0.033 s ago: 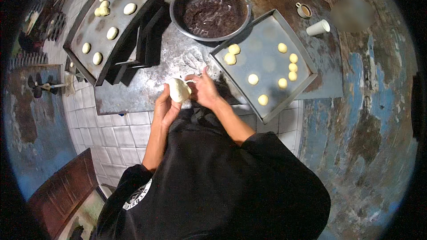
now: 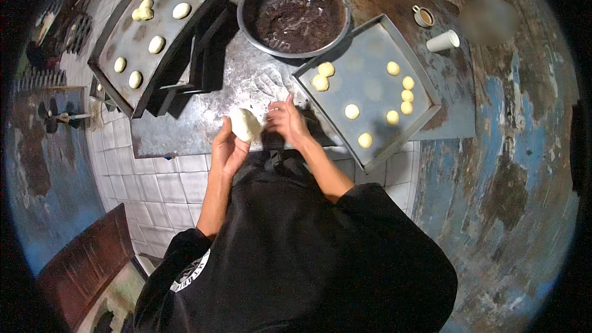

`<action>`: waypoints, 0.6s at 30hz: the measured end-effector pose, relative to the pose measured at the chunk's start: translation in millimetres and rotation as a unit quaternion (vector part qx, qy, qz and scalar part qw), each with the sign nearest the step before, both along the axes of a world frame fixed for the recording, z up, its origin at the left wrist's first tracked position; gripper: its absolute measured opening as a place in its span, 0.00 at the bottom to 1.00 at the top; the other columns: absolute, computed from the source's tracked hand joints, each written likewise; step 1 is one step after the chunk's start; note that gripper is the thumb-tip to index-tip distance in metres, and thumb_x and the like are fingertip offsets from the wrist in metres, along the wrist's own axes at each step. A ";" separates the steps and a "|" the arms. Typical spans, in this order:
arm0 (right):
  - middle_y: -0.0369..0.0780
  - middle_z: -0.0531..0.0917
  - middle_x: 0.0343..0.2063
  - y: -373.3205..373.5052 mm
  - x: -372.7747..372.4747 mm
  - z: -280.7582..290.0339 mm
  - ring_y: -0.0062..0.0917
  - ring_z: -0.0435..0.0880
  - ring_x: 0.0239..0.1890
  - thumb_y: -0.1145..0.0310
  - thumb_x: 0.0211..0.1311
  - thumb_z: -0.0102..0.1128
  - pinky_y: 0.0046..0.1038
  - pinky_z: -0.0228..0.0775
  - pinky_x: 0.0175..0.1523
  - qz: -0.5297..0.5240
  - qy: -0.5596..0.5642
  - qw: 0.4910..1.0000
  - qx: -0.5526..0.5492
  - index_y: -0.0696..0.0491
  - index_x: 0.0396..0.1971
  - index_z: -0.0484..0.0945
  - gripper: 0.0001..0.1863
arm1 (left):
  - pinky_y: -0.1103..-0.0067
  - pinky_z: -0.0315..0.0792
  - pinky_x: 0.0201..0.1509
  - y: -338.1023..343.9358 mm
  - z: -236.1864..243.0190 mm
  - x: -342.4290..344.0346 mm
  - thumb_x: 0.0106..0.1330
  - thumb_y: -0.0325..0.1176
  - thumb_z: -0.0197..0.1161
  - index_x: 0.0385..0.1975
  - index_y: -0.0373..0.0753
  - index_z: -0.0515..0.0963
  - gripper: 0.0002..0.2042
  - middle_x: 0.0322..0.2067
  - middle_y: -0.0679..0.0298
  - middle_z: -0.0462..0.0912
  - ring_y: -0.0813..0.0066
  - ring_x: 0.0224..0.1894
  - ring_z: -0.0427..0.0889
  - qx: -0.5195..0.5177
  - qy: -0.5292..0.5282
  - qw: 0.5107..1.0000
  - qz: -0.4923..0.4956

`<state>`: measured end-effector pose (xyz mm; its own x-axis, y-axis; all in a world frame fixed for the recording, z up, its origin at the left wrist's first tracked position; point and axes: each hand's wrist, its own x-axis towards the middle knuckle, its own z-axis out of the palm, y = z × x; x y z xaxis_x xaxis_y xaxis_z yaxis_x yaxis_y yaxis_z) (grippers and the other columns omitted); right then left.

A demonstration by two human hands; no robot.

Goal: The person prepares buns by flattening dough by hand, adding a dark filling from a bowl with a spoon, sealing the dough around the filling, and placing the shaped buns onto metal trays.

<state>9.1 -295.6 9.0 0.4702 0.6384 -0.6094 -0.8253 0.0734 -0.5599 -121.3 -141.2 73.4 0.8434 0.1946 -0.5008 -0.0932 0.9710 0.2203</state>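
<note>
My left hand (image 2: 229,148) is closed around a pale lump of dough (image 2: 245,124), held up over the near edge of the metal worktable (image 2: 185,129). Just right of the dough, my right hand (image 2: 288,123) has its fingers apart and slightly blurred, with nothing visible in it. Beyond both hands stands a wide metal bowl (image 2: 340,32) with a dark brown crumbly filling (image 2: 296,18). To the right lies a shallow metal tray (image 2: 373,43) bearing several round dough balls (image 2: 352,111), some touching one another.
A second tray (image 2: 139,37) with several dough pieces rests on a stack at the far left. At the far right are a cup of brown drink (image 2: 423,16) and a white tumbler (image 2: 443,41). White flour smears (image 2: 271,86) mark the table; a brown wooden panel (image 2: 89,265) stands lower left.
My right hand has drawn slightly right, away from the dough, and its fingers have shifted. My left hand keeps the dough in nearly the same place.
</note>
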 end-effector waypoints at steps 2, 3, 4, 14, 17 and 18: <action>0.43 0.82 0.41 -27.1 2.9 -56.2 0.34 0.81 0.44 0.55 0.69 0.61 0.38 0.73 0.49 0.087 -0.407 0.845 -0.336 0.54 0.45 0.78 0.17 | 0.58 0.69 0.71 11.4 7.0 0.8 0.73 0.49 0.61 0.59 0.30 0.73 0.27 0.59 0.49 0.79 0.54 0.62 0.78 -0.049 -0.012 0.998 0.023; 0.45 0.80 0.45 -36.7 2.5 -69.2 0.38 0.79 0.49 0.60 0.68 0.62 0.40 0.72 0.51 0.168 -0.611 0.621 -0.460 0.54 0.44 0.78 0.14 | 0.58 0.69 0.71 18.9 3.0 -3.8 0.73 0.49 0.61 0.59 0.30 0.73 0.27 0.59 0.49 0.79 0.54 0.62 0.78 -0.049 -0.007 0.998 0.025; 0.45 0.80 0.45 -37.7 3.1 -74.5 0.38 0.79 0.49 0.60 0.68 0.62 0.40 0.72 0.51 0.171 -0.614 0.619 -0.460 0.54 0.44 0.78 0.14 | 0.60 0.69 0.71 25.8 -5.1 -5.4 0.74 0.46 0.60 0.57 0.30 0.74 0.24 0.57 0.50 0.80 0.54 0.62 0.78 -0.017 -0.002 0.999 0.030; 0.45 0.76 0.30 2.0 64.4 6.7 0.36 0.78 0.30 0.70 0.72 0.52 0.41 0.71 0.35 0.168 -0.617 0.665 -0.386 0.53 0.40 0.69 0.04 | 0.61 0.74 0.66 69.1 -35.5 22.7 0.73 0.36 0.62 0.53 0.32 0.76 0.16 0.52 0.54 0.84 0.59 0.56 0.82 -0.009 0.071 0.993 0.092; 0.47 0.78 0.25 46.7 149.3 37.0 0.45 0.82 0.30 0.70 0.71 0.54 0.44 0.71 0.34 0.130 -0.666 0.629 -0.378 0.53 0.37 0.68 0.05 | 0.62 0.74 0.65 82.8 -45.3 28.2 0.73 0.36 0.62 0.53 0.33 0.77 0.16 0.52 0.54 0.84 0.59 0.56 0.83 -0.027 0.077 0.992 0.098; 0.49 0.83 0.29 57.9 176.4 25.7 0.49 0.84 0.33 0.73 0.66 0.56 0.50 0.75 0.36 0.139 -0.733 0.549 -0.377 0.53 0.40 0.71 0.06 | 0.62 0.74 0.65 87.0 -48.6 28.8 0.73 0.36 0.62 0.53 0.33 0.77 0.16 0.52 0.54 0.84 0.59 0.56 0.83 -0.031 0.078 0.991 0.099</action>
